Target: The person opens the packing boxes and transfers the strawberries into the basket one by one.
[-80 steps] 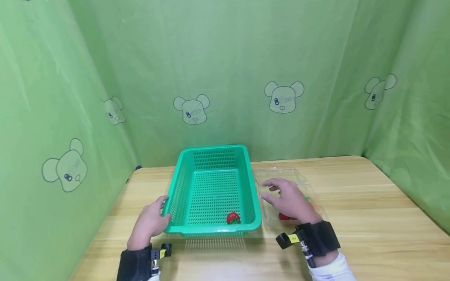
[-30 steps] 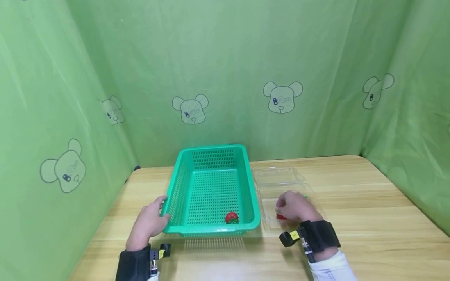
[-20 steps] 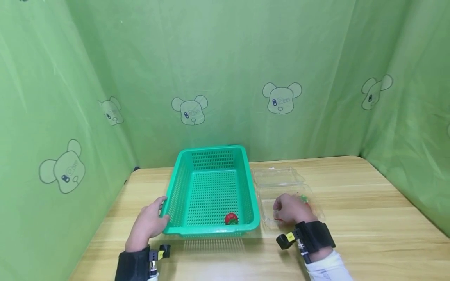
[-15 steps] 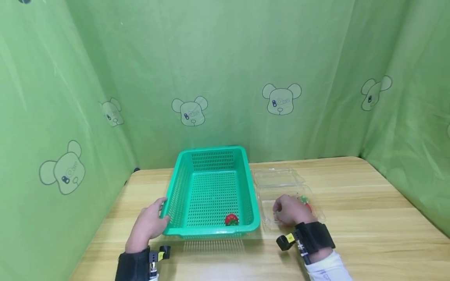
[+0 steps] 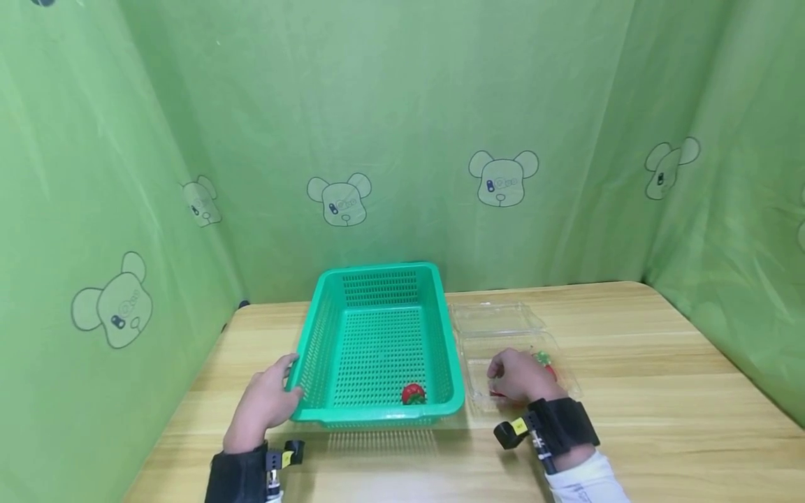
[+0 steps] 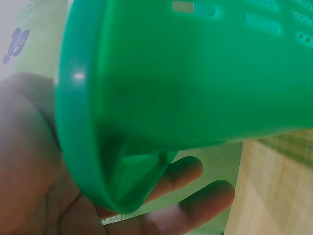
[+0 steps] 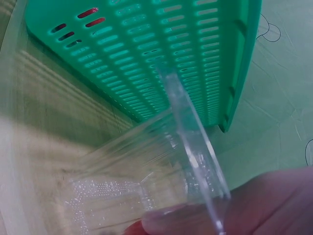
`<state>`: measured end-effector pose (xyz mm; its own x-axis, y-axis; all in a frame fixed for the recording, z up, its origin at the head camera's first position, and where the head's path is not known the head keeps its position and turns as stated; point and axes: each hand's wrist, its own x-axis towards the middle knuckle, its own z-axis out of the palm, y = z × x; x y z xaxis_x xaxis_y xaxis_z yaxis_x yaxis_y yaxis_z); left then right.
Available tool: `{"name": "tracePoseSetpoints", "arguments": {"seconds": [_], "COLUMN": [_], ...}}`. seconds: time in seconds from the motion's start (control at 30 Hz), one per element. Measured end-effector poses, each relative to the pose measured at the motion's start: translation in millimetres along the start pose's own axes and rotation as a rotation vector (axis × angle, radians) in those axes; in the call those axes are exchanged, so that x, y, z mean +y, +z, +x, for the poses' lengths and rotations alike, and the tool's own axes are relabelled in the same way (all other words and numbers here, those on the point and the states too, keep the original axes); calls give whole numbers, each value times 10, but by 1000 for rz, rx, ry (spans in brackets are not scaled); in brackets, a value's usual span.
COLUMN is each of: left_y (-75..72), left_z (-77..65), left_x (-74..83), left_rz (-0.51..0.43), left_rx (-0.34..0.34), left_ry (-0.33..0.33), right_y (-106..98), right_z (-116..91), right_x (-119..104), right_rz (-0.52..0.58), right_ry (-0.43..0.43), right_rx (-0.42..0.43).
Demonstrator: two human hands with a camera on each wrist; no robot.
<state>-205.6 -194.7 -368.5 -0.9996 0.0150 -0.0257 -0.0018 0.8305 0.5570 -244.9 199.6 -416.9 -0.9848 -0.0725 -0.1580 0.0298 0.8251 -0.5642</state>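
A green slotted plastic basket [image 5: 381,349] stands on the table, with one red strawberry [image 5: 413,393] near its front right corner. My left hand [image 5: 263,402] holds the basket's left rim; in the left wrist view its fingers [image 6: 210,200] reach past the rim's underside. To the right, my right hand [image 5: 523,376] is down inside an open clear plastic clamshell box [image 5: 478,349], fingers curled. In the right wrist view a fingertip [image 7: 164,218] presses against a red strawberry [image 7: 134,228], mostly hidden. Another strawberry [image 5: 544,360], green-leaved, lies beside that hand in the box.
The clamshell's clear lid [image 5: 493,316] lies folded back behind the box, beside the basket's right wall. Everything sits on a wood-grain table [image 5: 660,363]. Green curtains [image 5: 415,140] stand close behind the table and along both sides.
My right hand has come down from above the clamshell box into it, its fingers closing around a strawberry. The left hand has stayed at the basket rim.
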Motion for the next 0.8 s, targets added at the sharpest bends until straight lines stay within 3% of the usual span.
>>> {"name": "tracePoseSetpoints", "arguments": {"seconds": [0.8], "left_y": [3], "left_z": [-4], "left_x": [-12], "left_rz": [9], "left_rx": [6], "left_ry": [0], "right_y": [-89], "right_z": [-56], "right_x": [-95], "right_rz": [-29], "right_ry": [-59], "right_rx": [48]}}
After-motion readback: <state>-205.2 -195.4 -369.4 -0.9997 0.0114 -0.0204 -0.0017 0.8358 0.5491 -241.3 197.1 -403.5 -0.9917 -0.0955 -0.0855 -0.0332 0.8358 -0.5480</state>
